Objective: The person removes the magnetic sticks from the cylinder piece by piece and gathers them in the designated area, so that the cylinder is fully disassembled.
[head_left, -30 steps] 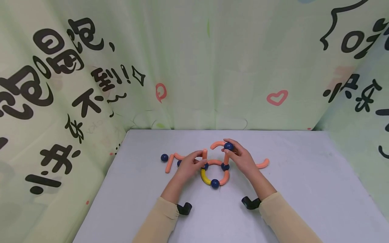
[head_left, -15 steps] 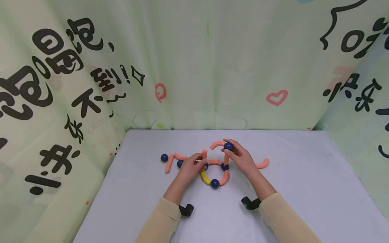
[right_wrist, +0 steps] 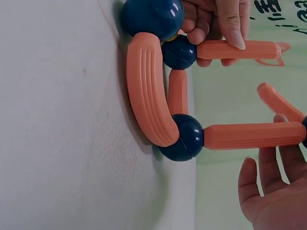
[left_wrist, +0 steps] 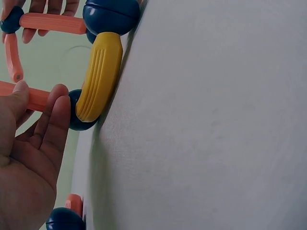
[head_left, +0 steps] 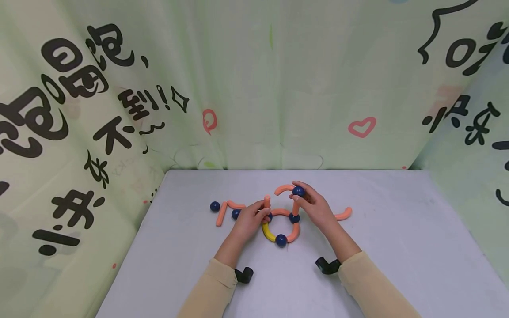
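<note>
A ring of curved magnetic rods and blue balls lies on the table, with one yellow rod (head_left: 268, 232) and several orange ones. Two straight orange rods rise from its balls. My left hand (head_left: 248, 220) pinches the left upright rod (right_wrist: 259, 50) near its blue ball (right_wrist: 179, 51). At the right, my right hand (head_left: 317, 207) holds the blue ball (head_left: 298, 191) on top of the other upright rod (right_wrist: 252, 135), fingers over it and thumb below. From that top ball a curved orange rod (head_left: 284, 189) reaches left, its far end free in the air.
Left of the ring lie a loose blue ball (head_left: 214, 206), a straight orange rod (head_left: 222, 214), a curved rod (head_left: 236, 205) and another ball (head_left: 235, 214) beside my left hand. A curved orange rod (head_left: 344, 214) lies behind my right wrist. A printed curtain (head_left: 254, 88) hangs beyond the table.
My left hand has shifted slightly right and settled lower on the upright rod. The right hand and the top ball hold nearly still.
</note>
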The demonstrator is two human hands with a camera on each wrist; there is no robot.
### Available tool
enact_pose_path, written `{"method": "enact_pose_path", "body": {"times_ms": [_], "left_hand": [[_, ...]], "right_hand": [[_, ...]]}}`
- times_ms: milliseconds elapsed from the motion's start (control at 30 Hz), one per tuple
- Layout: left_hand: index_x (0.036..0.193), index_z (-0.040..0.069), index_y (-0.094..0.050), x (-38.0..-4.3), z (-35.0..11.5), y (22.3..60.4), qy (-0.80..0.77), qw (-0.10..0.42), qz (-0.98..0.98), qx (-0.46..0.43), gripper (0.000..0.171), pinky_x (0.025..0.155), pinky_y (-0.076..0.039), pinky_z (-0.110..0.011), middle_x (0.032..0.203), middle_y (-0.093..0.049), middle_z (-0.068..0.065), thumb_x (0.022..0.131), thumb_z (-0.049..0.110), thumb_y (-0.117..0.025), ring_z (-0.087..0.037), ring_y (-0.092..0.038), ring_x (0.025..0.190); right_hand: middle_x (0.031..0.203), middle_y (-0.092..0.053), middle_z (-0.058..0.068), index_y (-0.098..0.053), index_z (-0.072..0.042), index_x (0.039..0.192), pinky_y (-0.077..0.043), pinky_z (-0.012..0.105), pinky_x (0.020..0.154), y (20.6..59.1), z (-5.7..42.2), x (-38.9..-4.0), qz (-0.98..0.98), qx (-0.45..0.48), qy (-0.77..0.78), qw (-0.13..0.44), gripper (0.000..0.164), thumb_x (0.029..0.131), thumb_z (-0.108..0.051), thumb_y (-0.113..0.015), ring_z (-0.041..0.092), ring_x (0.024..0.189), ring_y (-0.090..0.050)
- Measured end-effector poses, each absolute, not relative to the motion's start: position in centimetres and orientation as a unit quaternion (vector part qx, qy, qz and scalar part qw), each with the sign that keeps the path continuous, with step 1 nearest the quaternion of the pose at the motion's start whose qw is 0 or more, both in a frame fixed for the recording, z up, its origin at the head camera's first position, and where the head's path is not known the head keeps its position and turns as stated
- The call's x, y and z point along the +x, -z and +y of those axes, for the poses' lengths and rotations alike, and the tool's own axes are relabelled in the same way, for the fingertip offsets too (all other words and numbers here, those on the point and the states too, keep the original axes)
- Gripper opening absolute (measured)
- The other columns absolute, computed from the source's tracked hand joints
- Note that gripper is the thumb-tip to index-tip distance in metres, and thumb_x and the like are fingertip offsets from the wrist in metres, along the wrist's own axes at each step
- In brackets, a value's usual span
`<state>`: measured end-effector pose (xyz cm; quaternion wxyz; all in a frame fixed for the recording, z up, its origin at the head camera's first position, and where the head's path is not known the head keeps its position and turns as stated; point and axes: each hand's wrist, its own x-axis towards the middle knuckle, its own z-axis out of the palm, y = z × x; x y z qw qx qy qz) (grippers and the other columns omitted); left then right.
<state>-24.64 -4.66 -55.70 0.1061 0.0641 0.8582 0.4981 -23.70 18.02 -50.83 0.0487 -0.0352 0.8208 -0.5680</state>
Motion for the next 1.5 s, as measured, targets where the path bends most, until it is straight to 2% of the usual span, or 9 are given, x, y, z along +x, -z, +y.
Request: {"method": "enact_pose_path", "body": {"times_ms": [200, 467, 667, 900, 1133, 1300, 1400, 1500], "left_hand": [[0.119, 0.02, -0.065, -24.5, -4.6, 55.6, -0.502, 0.099, 0.858, 0.055, 0.031, 0.079, -0.057, -0.026, 0.092, -0.069, 0.004, 0.1, 0.042, -0.053, -0.005, -0.066, 0.079], [0.127, 0.024, -0.062, -24.3, -4.6, 55.6, -0.513, 0.098, 0.851, 0.046, 0.033, 0.078, -0.057, -0.025, 0.105, -0.067, 0.003, 0.098, 0.04, -0.056, -0.005, -0.066, 0.079], [0.121, 0.024, -0.062, -24.4, -4.7, 55.7, -0.519, 0.089, 0.849, 0.041, 0.032, 0.079, -0.057, -0.026, 0.099, -0.067, 0.003, 0.098, 0.045, -0.053, -0.005, -0.067, 0.079], [0.126, 0.024, -0.061, -24.3, -4.7, 55.5, -0.526, 0.087, 0.845, 0.034, 0.032, 0.079, -0.058, -0.025, 0.106, -0.064, 0.001, 0.099, 0.04, -0.056, -0.005, -0.068, 0.082], [0.12, 0.03, -0.063, -23.7, -6.0, 55.0, -0.484, 0.058, 0.872, 0.042, 0.033, 0.08, -0.054, -0.028, 0.11, -0.066, 0.008, 0.096, 0.052, -0.057, -0.009, -0.062, 0.089], [0.113, 0.025, -0.067, -23.2, -7.1, 54.7, -0.462, 0.033, 0.885, 0.053, 0.03, 0.087, -0.053, -0.032, 0.104, -0.066, 0.008, 0.096, 0.048, -0.06, -0.012, -0.06, 0.095], [0.111, 0.023, -0.068, -22.7, -7.7, 54.5, -0.458, 0.028, 0.887, 0.046, 0.029, 0.084, -0.052, -0.031, 0.099, -0.066, 0.008, 0.095, 0.047, -0.063, -0.013, -0.058, 0.091], [0.119, 0.022, -0.067, -22.2, -8.1, 54.3, -0.46, 0.024, 0.887, 0.038, 0.034, 0.081, -0.051, -0.03, 0.099, -0.065, 0.007, 0.094, 0.045, -0.065, -0.014, -0.056, 0.089]], "right_hand": [[0.128, -0.067, 0.01, -0.044, -0.036, 0.146, -0.044, 0.053, 0.106, 50.8, 17.9, -23.7, 0.822, -0.037, 0.566, 0.047, 0.05, 0.098, -0.046, -0.057, 0.03, 0.125, -0.057], [0.129, -0.067, 0.01, -0.044, -0.036, 0.146, -0.043, 0.054, 0.107, 50.8, 17.9, -23.7, 0.822, -0.037, 0.567, 0.049, 0.05, 0.098, -0.046, -0.057, 0.03, 0.125, -0.057], [0.128, -0.067, 0.01, -0.044, -0.036, 0.146, -0.044, 0.053, 0.107, 50.8, 18.0, -23.7, 0.822, -0.041, 0.567, 0.048, 0.05, 0.098, -0.046, -0.057, 0.029, 0.123, -0.058], [0.128, -0.067, 0.01, -0.045, -0.035, 0.146, -0.045, 0.053, 0.105, 50.8, 18.0, -23.6, 0.821, -0.047, 0.567, 0.045, 0.05, 0.098, -0.045, -0.058, 0.03, 0.123, -0.057], [0.127, -0.067, 0.008, -0.044, -0.033, 0.147, -0.045, 0.054, 0.105, 50.9, 18.0, -23.7, 0.822, -0.051, 0.565, 0.046, 0.053, 0.098, -0.046, -0.058, 0.029, 0.125, -0.057], [0.129, -0.066, 0.007, -0.042, -0.036, 0.148, -0.045, 0.052, 0.104, 50.8, 18.0, -23.7, 0.824, -0.051, 0.562, 0.054, 0.054, 0.098, -0.047, -0.058, 0.029, 0.127, -0.055], [0.13, -0.066, 0.007, -0.042, -0.039, 0.146, -0.045, 0.052, 0.105, 50.8, 18.0, -23.7, 0.822, -0.048, 0.565, 0.057, 0.052, 0.098, -0.047, -0.058, 0.028, 0.128, -0.055], [0.13, -0.066, 0.007, -0.043, -0.037, 0.146, -0.045, 0.053, 0.105, 50.8, 18.0, -23.8, 0.82, -0.047, 0.567, 0.057, 0.052, 0.098, -0.046, -0.058, 0.028, 0.128, -0.055]]}}
